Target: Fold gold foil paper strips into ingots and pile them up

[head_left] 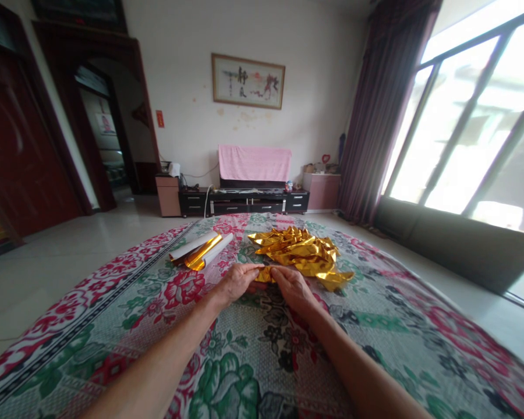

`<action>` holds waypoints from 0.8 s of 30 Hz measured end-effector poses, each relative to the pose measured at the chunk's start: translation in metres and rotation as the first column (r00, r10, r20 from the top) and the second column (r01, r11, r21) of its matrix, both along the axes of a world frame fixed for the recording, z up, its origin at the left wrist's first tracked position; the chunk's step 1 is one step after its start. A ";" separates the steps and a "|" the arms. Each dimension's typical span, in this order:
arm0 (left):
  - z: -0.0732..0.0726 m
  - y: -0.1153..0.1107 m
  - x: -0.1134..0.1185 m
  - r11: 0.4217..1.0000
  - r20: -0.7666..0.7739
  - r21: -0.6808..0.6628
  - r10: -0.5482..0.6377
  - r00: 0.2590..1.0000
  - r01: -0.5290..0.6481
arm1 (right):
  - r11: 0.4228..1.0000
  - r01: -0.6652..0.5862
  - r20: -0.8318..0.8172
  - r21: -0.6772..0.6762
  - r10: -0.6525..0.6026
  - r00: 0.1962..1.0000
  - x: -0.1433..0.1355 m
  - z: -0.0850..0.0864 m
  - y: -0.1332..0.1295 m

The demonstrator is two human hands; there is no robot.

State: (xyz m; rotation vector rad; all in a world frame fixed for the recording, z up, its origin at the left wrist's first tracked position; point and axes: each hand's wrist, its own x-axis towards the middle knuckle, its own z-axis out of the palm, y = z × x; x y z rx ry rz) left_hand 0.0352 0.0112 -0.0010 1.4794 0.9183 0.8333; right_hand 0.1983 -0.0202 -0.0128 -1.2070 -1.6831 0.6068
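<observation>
My left hand (241, 278) and my right hand (290, 283) meet over the middle of the bed-like surface, both closed on one small piece of gold foil paper (265, 274). Thumbs lie along its top, and the fingers beneath are mostly hidden. Just beyond my right hand is a heap of folded gold foil pieces (303, 250), pointed at their ends. To the left of my left hand lie curled foil sheets (203, 251), gold on one face and white on the other.
A floral cloth (227, 372) in red, green and grey covers the surface under my arms. Past its far edge stands a low black TV cabinet (244, 205) with a pink towel (254, 163) above it. Windows (471, 116) and a purple curtain (375, 116) are at the right.
</observation>
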 end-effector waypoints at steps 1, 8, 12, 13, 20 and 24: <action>0.000 0.000 0.000 1.000 0.000 -0.001 0.002 1.000 -0.002 | 1.000 0.002 0.005 0.000 -0.002 1.000 0.000 0.000 0.000; 0.001 0.000 0.000 1.000 0.001 0.000 0.007 1.000 -0.007 | 1.000 -0.001 0.006 -0.005 0.001 1.000 0.001 -0.001 0.000; 0.001 0.000 0.000 1.000 0.005 -0.004 -0.002 1.000 0.002 | 1.000 -0.002 0.002 0.010 0.002 1.000 0.001 -0.001 0.000; 0.001 0.000 0.000 1.000 0.004 -0.006 -0.003 1.000 0.003 | 1.000 0.002 0.000 0.011 -0.002 1.000 0.001 0.000 -0.001; 0.002 -0.001 -0.002 0.999 0.000 0.040 -0.021 1.000 0.021 | 0.999 -0.016 -0.041 0.045 0.017 0.999 0.000 0.007 -0.005; 0.006 -0.004 -0.004 0.999 0.009 0.043 -0.013 1.000 0.013 | 0.998 0.043 -0.078 0.040 -0.040 0.996 0.001 0.008 -0.004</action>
